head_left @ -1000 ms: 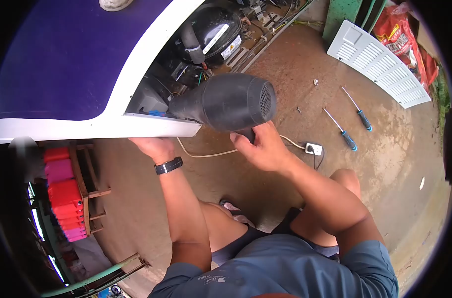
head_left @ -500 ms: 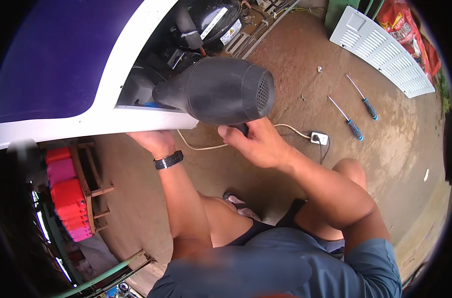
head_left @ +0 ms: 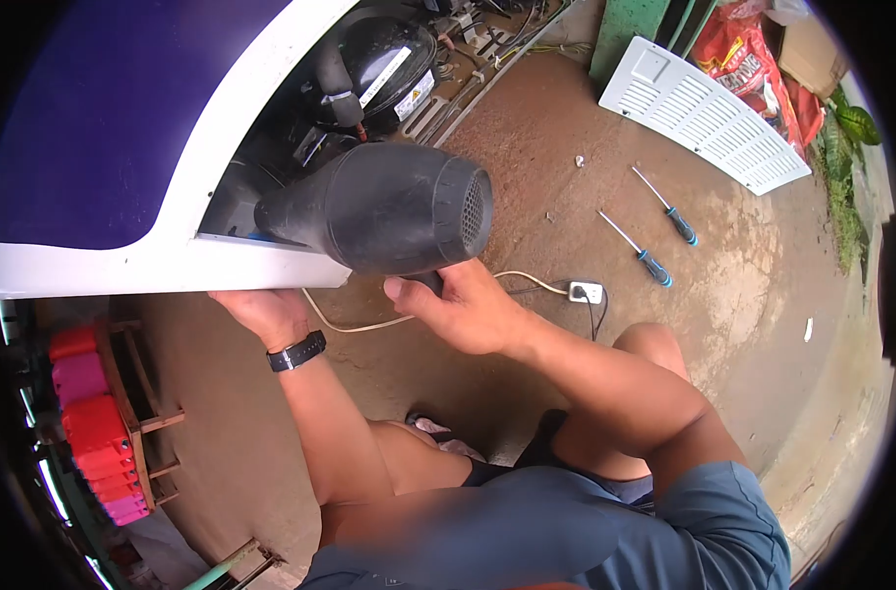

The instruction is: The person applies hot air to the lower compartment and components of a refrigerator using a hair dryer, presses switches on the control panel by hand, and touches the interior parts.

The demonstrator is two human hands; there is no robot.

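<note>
A black hair dryer [head_left: 384, 208] is gripped by its handle in my right hand [head_left: 473, 310]. Its nozzle points left into the open lower compartment of a white and purple appliance cabinet [head_left: 241, 264]. My left hand [head_left: 266, 313] is under the cabinet's white bottom edge; its fingers are hidden behind that edge, so I cannot see what they do. A black watch is on the left wrist. Inside the compartment, a black compressor [head_left: 384, 64] with labels and a foam-covered pipe [head_left: 340, 84] sits behind the dryer.
Two blue-handled screwdrivers [head_left: 653, 267] lie on the concrete floor near a white extension socket [head_left: 586, 292] with cords. A white louvred panel [head_left: 704, 116] leans by a red bag [head_left: 748, 69]. Red and pink stacked items [head_left: 99, 428] stand beside a wooden frame [head_left: 138, 418] at left.
The view has swung to the right, so everything appears farther left. My right hand still holds the hair dryer at the compartment, and my left hand stays under the edge.
</note>
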